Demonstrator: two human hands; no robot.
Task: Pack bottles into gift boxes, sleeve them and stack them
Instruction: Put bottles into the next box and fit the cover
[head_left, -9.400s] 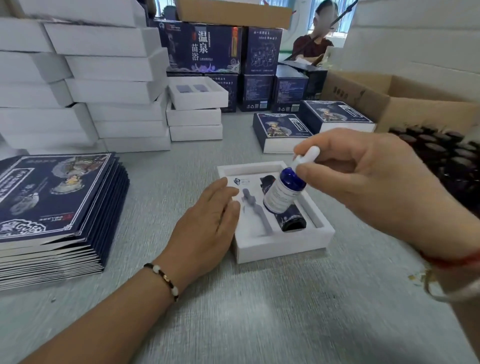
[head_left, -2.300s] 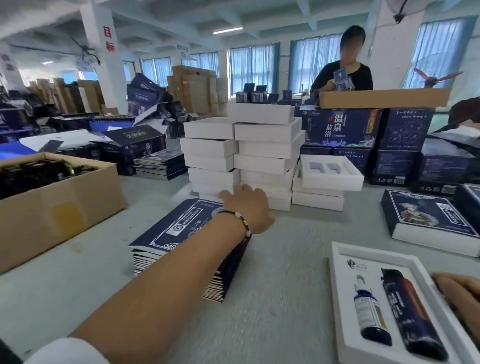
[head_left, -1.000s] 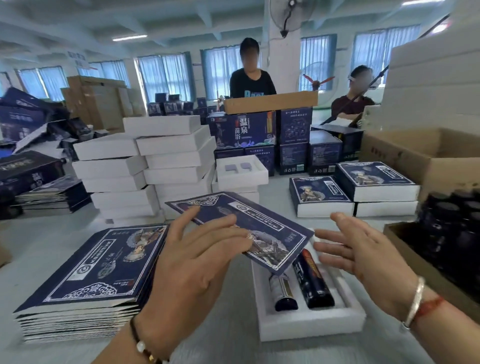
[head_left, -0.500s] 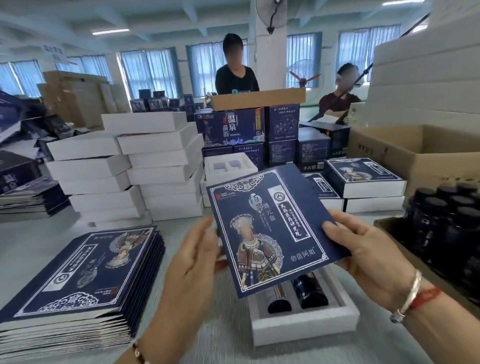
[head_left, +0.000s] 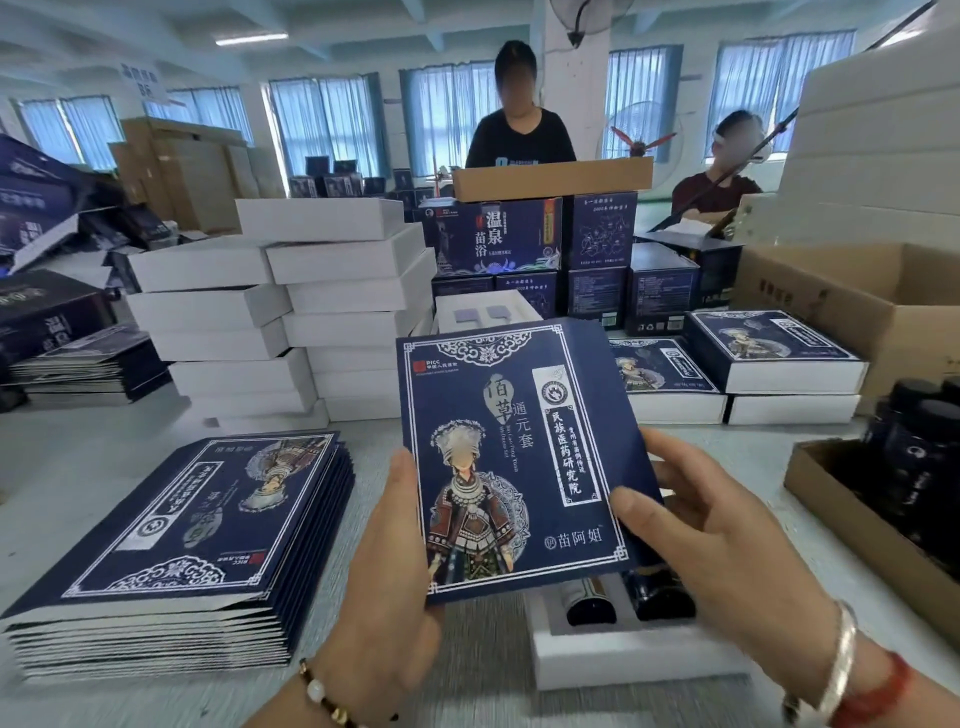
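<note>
Box (head_left: 613, 654) sits on the counter (head_left: 78, 467), near centre, both slots filled: two bottles (head_left: 631, 603) seated, only their dark lower ends showing. Packing for this box looks done. Sleeving is next: sleeve (head_left: 511, 457) is held upright above the box, apparently still flat, not yet on it. Left hand (head_left: 387, 566) grips its left edge, right hand (head_left: 711, 530) pinches the right edge, thumb on the front. Left: open the sleeve, slide it over the box, stack it.

Around: flat sleeve pile (head_left: 176, 551) near left, white box stacks (head_left: 291, 312) far left, two finished sleeved boxes (head_left: 737, 369) far right on white ones, carton of dark bottles (head_left: 914, 467) right. Two people work at the far side. Nothing blocks the box; the carton sits close on its right, so little side room there.
</note>
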